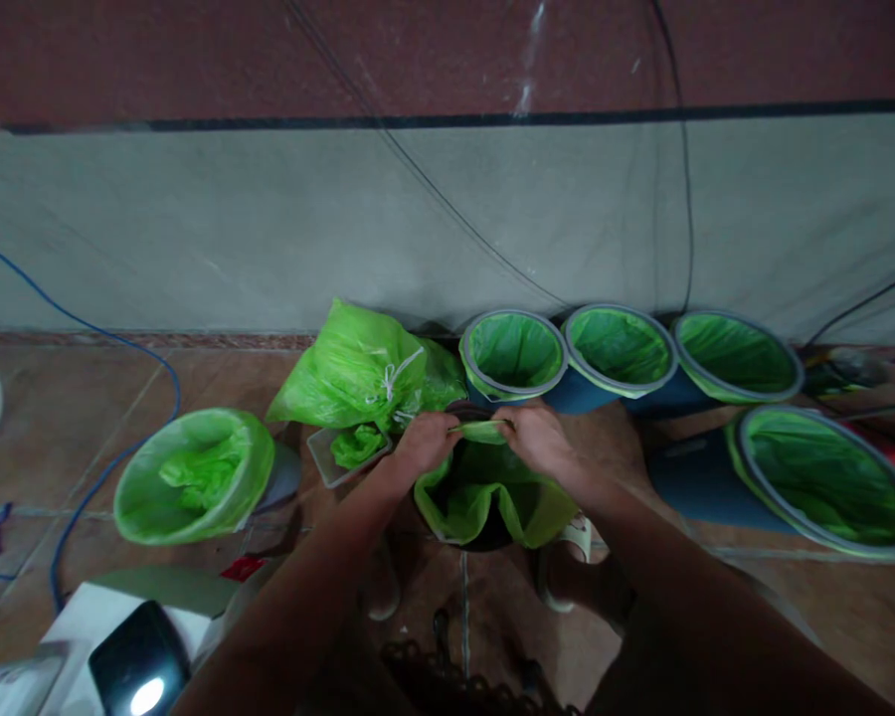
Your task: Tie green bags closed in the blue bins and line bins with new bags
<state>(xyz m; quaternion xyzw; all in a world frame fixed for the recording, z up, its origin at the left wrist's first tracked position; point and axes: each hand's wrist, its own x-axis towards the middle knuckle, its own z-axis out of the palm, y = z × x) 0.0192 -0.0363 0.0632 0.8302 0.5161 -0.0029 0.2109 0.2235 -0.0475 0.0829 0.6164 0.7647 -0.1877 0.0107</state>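
Between my feet stands a dark bin [484, 540] with a green bin liner [458, 512] hanging loosely in its mouth. My left hand [425, 443] pinches the liner's far edge, and my right hand [538, 438] pinches the same edge a short way to the right. A strip of the liner is stretched between the two hands over the bin's far rim. The near part of the liner sags in folds over the front rim. Past my left hand, a small clear tray [333, 465] holds a crumpled green bag [358, 446].
A tied green bag [358, 363] leans by the wall. Several lined blue bins [705, 477] stand at the back and right. To the left is another lined bin [250, 487]. A blue cable [111, 336] crosses the floor near a white box [82, 622] with a lit phone [138, 661].
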